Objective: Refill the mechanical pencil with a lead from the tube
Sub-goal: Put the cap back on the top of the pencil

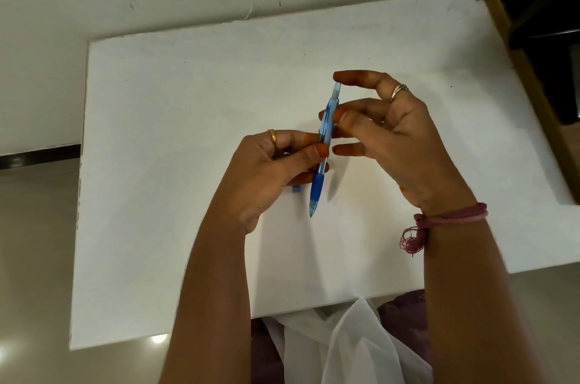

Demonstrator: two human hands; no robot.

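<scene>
1. The left hand (276, 160) pinches the pencil (323, 145) at mid-barrel between thumb and fingers, holding it above the tabletop (157, 132), tip down and toward the person, cap end up and away.
2. Just below that hand, left of the pencil's dark grip, a small purple piece (296, 189) lies on the tabletop; it may be the lead tube or its cap, but most of it is hidden.
3. The right hand (395, 138) is half open: its forefinger rests on the pencil's top end, its thumb and another finger touch the upper barrel, and it carries nothing else.
4. I judge the step in hand is working the cap end, pulling it off or pressing it; whether lead is already inside cannot be told.
5. To do it well, the left hand should stay firm on the barrel and keep the pencil near upright, while the right pulls straight along the pencil's axis rather than bending sideways, so the cap does not spring away.
</scene>
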